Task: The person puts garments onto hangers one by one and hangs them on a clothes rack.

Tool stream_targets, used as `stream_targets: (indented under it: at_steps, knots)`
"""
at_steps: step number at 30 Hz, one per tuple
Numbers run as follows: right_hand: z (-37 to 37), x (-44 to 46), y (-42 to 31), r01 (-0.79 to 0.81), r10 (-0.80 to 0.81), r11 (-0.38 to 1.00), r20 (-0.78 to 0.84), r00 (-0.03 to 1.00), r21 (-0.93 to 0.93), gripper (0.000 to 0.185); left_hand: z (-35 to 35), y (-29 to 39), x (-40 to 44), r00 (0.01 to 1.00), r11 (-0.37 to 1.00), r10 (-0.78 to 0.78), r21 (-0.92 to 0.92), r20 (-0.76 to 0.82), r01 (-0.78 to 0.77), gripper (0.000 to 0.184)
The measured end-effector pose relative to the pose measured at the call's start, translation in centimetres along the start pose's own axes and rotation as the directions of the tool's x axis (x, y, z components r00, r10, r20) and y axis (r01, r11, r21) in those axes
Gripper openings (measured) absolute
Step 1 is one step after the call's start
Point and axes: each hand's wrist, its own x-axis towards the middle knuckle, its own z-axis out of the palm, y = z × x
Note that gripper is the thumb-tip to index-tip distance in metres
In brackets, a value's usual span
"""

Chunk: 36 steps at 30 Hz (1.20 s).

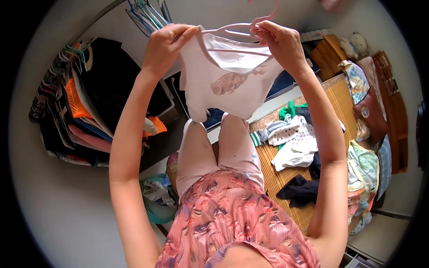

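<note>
A white top (243, 91) with a grey-brown print hangs spread out between my raised hands. Inside its neckline sits a pale pink hanger (228, 31), its hook pointing up at the right. My left hand (172, 42) pinches the top's shoulder at the left end of the hanger. With closed fingers, my right hand (279, 42) grips the hanger near the base of its hook. The lower edge of the top hangs just above my knees.
Clothes (80, 102) hang on a rack at the left, with empty hangers (145, 15) above. A green basket (156, 214) holds cloth. Loose clothes (295, 138) lie on a bamboo mat (279, 196). Pillows (371, 111) and a plush toy (355, 44) are at the right.
</note>
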Motion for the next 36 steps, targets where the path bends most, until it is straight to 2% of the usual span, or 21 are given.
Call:
stream_targets:
  at_steps: [2, 5, 6, 7, 9, 10, 13, 16, 20, 21, 23, 25, 26, 27, 29, 30, 31, 32, 33, 35, 36]
  knots:
    - [-0.1, 0.3, -0.1, 0.004, -0.004, 1.000, 0.022, 1.000, -0.023, 0.016, 0.2, -0.8, 0.5, 0.996, 0.999, 0.042, 0.019, 0.072, -0.044, 0.030]
    - [-1.1, 1.0, -0.1, -0.113, 0.114, 0.993, 0.012, 0.993, -0.030, 0.017, 0.4, -0.8, 0.6, 0.999, 1.000, -0.008, -0.013, -0.032, 0.008, 0.030]
    - [-1.2, 1.1, 0.4, -0.115, 0.116, 0.993, 0.045, 0.992, -0.029, 0.018, 0.0, -1.3, 0.5, 1.000, 0.999, 0.023, 0.029, -0.011, -0.022, 0.034]
    - [-1.3, 1.2, 1.1, -0.121, 0.123, 0.992, 0.078, 0.989, -0.027, 0.019, 0.0, -1.8, 0.2, 1.000, 1.000, -0.001, -0.010, -0.012, 0.001, 0.036]
    - [-1.6, 1.6, 1.6, -0.071, 0.076, 0.981, -0.023, 0.997, 0.182, 0.020, 0.4, -2.9, -0.2, 0.999, 0.995, -0.042, -0.090, -0.009, 0.041, 0.040]
    - [-2.0, 2.0, 0.2, -0.306, 0.303, 0.926, 0.045, 0.952, 0.222, 0.012, 0.5, -3.4, -0.5, 0.998, 0.990, -0.057, -0.130, -0.020, 0.054, 0.051]
    - [-2.0, 2.0, 1.1, -0.344, 0.313, 0.860, 0.142, 0.939, 0.377, 0.010, 1.4, -4.1, -1.9, 0.990, 0.946, -0.139, -0.302, -0.039, 0.121, 0.060]
    - [-2.4, 2.3, 1.4, -0.353, 0.321, 0.789, 0.152, 0.935, 0.503, 0.009, 3.1, -4.5, -3.4, 0.955, 0.771, -0.297, -0.591, -0.003, 0.238, 0.066]
    - [-2.9, 2.8, 1.0, -0.355, 0.312, 0.771, 0.172, 0.934, 0.529, 0.009, 5.1, -3.4, -5.4, 0.925, 0.676, -0.367, -0.655, 0.100, 0.339, 0.063]
    - [-3.0, 3.0, 0.8, -0.344, 0.299, 0.777, 0.172, 0.939, 0.527, 0.009, 5.5, -2.5, -5.8, 0.916, 0.716, -0.385, -0.589, 0.114, 0.375, 0.050]
    - [-3.1, 3.5, 0.4, -0.318, 0.281, 0.793, 0.150, 0.948, 0.521, 0.010, 6.1, -3.6, -6.6, 0.880, 0.736, -0.373, -0.484, 0.292, 0.473, 0.039]
    - [-3.2, 3.8, 0.4, -0.292, 0.278, 0.810, 0.105, 0.955, 0.508, 0.010, 7.3, -4.7, -8.2, 0.873, 0.749, -0.409, -0.448, 0.265, 0.487, 0.031]
    - [-3.2, 3.9, 0.8, -0.200, 0.219, 0.846, 0.020, 0.975, 0.494, 0.011, 7.8, -5.2, -8.9, 0.870, 0.757, -0.424, -0.429, 0.250, 0.493, 0.028]
    - [-3.1, 3.8, 1.5, -0.195, 0.197, 0.874, 0.042, 0.980, 0.445, 0.013, 7.7, -5.1, -9.7, 0.859, 0.765, -0.434, -0.391, 0.273, 0.511, 0.031]
    - [-2.7, 3.3, 2.7, -0.182, 0.161, 0.920, 0.087, 0.983, 0.346, 0.019, 6.9, -4.3, -11.0, 0.828, 0.845, -0.450, -0.138, 0.335, 0.516, 0.031]
    - [-2.4, 2.9, 1.8, -0.216, 0.198, 0.945, 0.098, 0.975, 0.244, 0.018, 6.6, -4.6, -11.6, 0.785, 0.826, -0.506, -0.062, 0.359, 0.561, 0.029]
    - [-2.0, 2.9, 1.3, -0.233, 0.215, 0.916, 0.092, 0.972, 0.327, 0.018, 6.0, -4.7, -11.8, 0.741, 0.801, -0.560, 0.014, 0.372, 0.599, 0.027]
    - [-1.5, 2.9, 0.3, -0.211, 0.210, 0.930, 0.037, 0.977, 0.300, 0.017, 5.4, -4.9, -12.0, 0.755, 0.805, -0.563, 0.017, 0.335, 0.593, 0.024]
    - [-1.2, 2.9, -0.9, -0.188, 0.201, 0.943, -0.018, 0.979, 0.275, 0.016, 4.5, -4.3, -11.7, 0.823, 0.833, -0.532, -0.051, 0.201, 0.551, 0.023]
    - [-0.6, 3.0, -2.0, -0.243, 0.238, 0.919, 0.055, 0.970, 0.309, 0.016, 2.7, -3.1, -11.2, 0.887, 0.885, -0.455, -0.153, -0.084, 0.439, 0.022]
    - [-0.2, 3.1, -2.2, -0.255, 0.240, 0.914, 0.085, 0.967, 0.315, 0.016, 2.0, -2.4, -10.6, 0.855, 0.894, -0.446, -0.167, -0.265, 0.415, 0.019]
